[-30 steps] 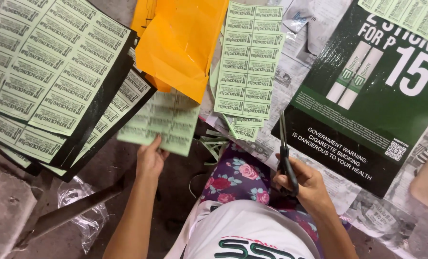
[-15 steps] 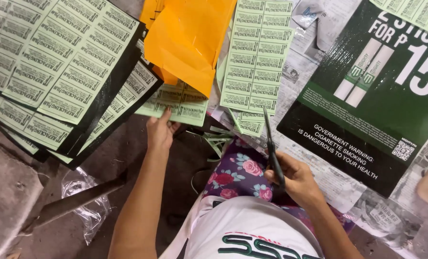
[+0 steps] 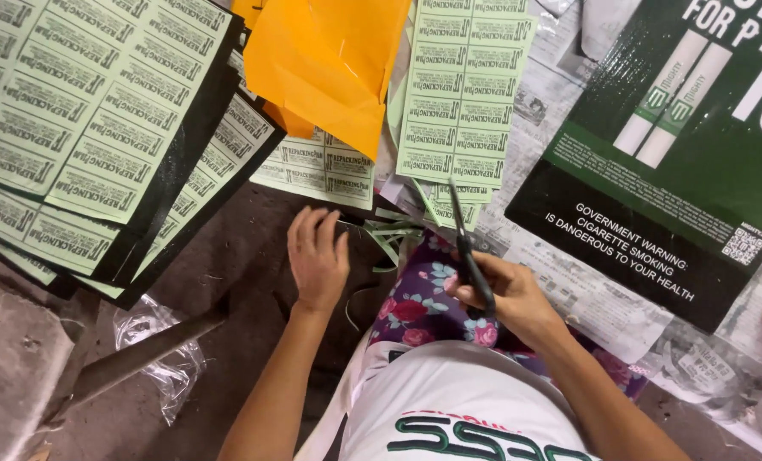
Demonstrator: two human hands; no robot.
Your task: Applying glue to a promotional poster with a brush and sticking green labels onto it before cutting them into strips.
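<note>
Gripping a pair of black scissors [image 3: 464, 248], the right hand [image 3: 500, 294] has its fingers closed around the handles, blades pointing to about 11 o'clock and nearly shut. The scissors sit over the person's lap, above floral fabric [image 3: 423, 299], their tips near a pale green label sheet [image 3: 458, 94] at 12 o'clock. The left hand [image 3: 317, 260] lies at 9 o'clock of the scissors, palm down, fingers loosely spread and holding nothing, just below a smaller green label sheet [image 3: 317, 171]. Thin green paper trimmings [image 3: 394, 235] lie between the two hands. An orange paper [image 3: 329, 60] overlaps the sheets at 12 o'clock. More label sheets on black boards [image 3: 99, 128] fan out at 10 o'clock; a dark green poster [image 3: 680, 154] lies at 2 o'clock.
</note>
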